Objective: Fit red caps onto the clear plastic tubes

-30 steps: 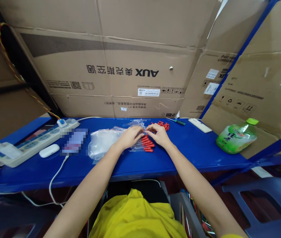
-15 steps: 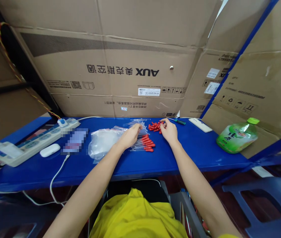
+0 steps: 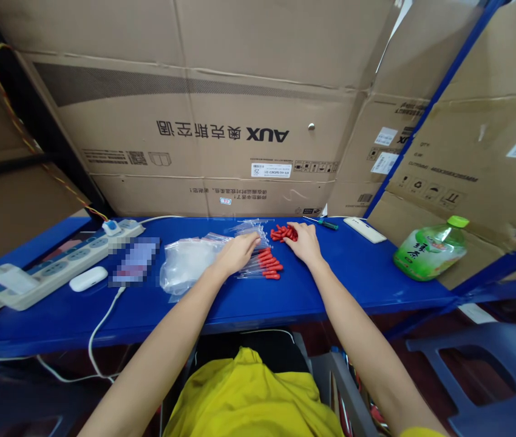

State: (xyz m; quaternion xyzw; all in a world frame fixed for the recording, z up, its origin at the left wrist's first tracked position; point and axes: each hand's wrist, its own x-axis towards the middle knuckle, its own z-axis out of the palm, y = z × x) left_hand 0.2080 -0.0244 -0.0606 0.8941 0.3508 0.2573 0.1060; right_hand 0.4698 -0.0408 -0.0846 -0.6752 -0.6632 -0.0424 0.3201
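Observation:
My left hand rests on a loose bundle of clear thin tubes on the blue shelf, its fingers curled over them. Just right of it lies a row of clear tubes with red caps. My right hand reaches to a small pile of loose red caps at the back of the shelf, fingertips pinched at the pile's edge. What the fingers hold is too small to make out.
A heap of clear plastic bags lies left of my left hand. Further left are a power strip, a white earbud case and a cable. A small screwdriver, a white remote and a green bottle lie right. Cardboard boxes stand behind.
My right hand left the capped tubes and moved back to the pile of red caps. My left hand stayed on the clear tubes, shifting slightly.

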